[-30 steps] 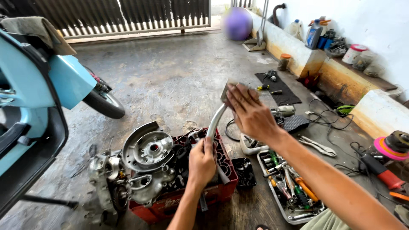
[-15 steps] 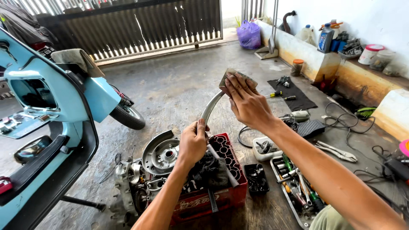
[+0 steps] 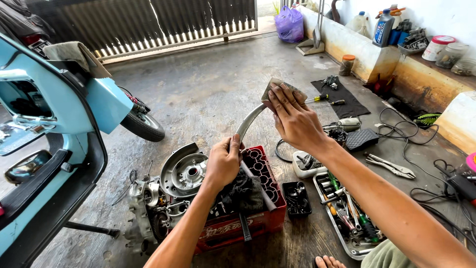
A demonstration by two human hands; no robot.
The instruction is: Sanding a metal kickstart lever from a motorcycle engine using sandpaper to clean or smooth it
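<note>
a: what have i got in the left hand (image 3: 224,163)?

b: it's clenched round the lower end of the curved grey metal pipe (image 3: 248,124), right above the red plastic crate (image 3: 258,218).

a: and my right hand (image 3: 293,119)?

b: pressing a folded grey sanding pad (image 3: 277,89) against the pipe's upper end, fingers flat over it.

a: surroundings?

b: a grey engine casing (image 3: 171,188) sits left of the crate, a metal tool tray (image 3: 347,218) lies right, and the light blue scooter (image 3: 54,129) stands far left.
</note>
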